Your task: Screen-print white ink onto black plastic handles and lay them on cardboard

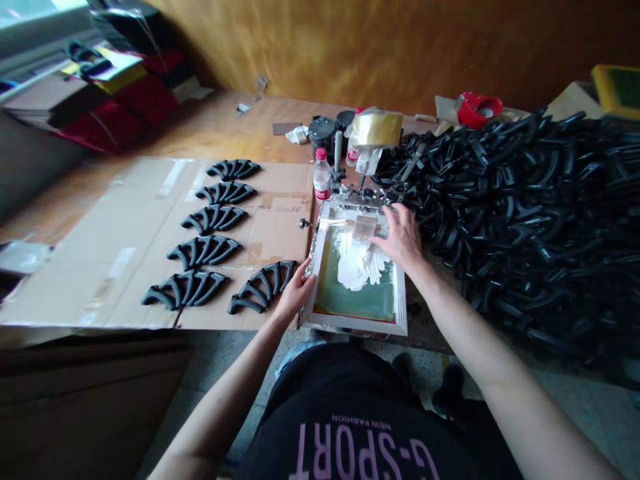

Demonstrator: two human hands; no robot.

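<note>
A silk-screen frame (401, 300) with a pale metal rim and green mesh lies in front of me. White ink (356, 263) is spread in a thick patch over the upper part of its mesh. My left hand (300, 290) grips the frame's left edge, fingers at the outer side. At the ink's top edge stands a clear, flat scraper (365, 229). My right hand (401, 239) is just right of it, over the frame's upper right, with fingers apart and the thumb close to the scraper; whether it touches cannot be made out.
Fanned groups of black curved handles (187, 290) lie on flattened cardboard (115, 220) to the left. A big heap of similar black parts (500, 193) fills the right side. Behind the frame stand a red-capped bottle (322, 177), a dark tub (323, 133) and a tape roll (377, 128).
</note>
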